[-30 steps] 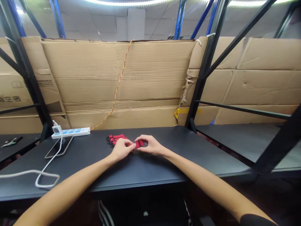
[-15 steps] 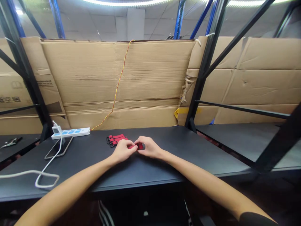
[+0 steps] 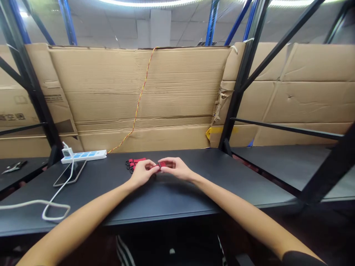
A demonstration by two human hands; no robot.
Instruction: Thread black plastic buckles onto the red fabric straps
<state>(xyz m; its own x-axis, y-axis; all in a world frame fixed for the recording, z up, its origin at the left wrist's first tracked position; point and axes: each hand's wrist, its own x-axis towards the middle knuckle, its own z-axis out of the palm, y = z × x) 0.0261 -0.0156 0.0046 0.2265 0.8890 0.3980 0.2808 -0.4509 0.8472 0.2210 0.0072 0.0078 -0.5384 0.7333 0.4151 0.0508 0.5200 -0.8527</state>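
Between my two hands is a small red strap [image 3: 162, 164] with a dark piece on it, partly covered by my fingers. My left hand [image 3: 142, 173] pinches its left end, thumb and forefinger closed together. My right hand [image 3: 176, 168] grips the right side between thumb and fingers. Just behind and left of my left hand lie several red straps with black rings [image 3: 133, 162], side by side on the black tabletop [image 3: 166, 199]. My left hand hides part of them.
At the left a white power strip [image 3: 84, 156] with a plugged-in charger lies behind a phone [image 3: 70, 173]. A white cable [image 3: 57, 194] loops across the table. Cardboard [image 3: 177, 92] walls the back, and black posts [image 3: 233, 111] stand on both sides.
Both hands have risen slightly away from me with the strap. The right fingers have straightened from a curled pinch, and more of the held strap shows.
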